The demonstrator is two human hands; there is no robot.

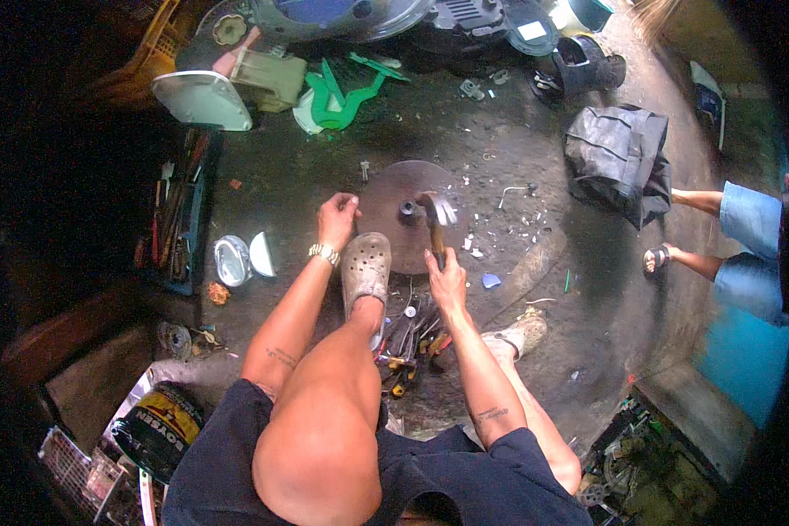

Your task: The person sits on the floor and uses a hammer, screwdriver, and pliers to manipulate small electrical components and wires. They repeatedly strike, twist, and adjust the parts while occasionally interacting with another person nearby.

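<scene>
My right hand (448, 282) is wrapped round the handle of a claw hammer (437, 221). The hammer's metal head hangs over a round brown metal disc (386, 188) on the floor, just right of a short dark cylindrical piece (408, 210) at the disc's middle. Beside the disc's left edge is my left hand (337, 219), its fingers curled together; whatever they pinch, if anything, is too small to make out. My left foot, in a worn clog (366, 267), rests at the disc's near left edge.
Pliers and other hand tools (412, 337) lie between my feet. Small white fragments (473, 241) litter the floor on the right. A black bag (618, 162) stands farther right, beside another person's legs (697, 263). Green plastic parts (337, 101) lie beyond the disc; a tool tray (184, 219) is left.
</scene>
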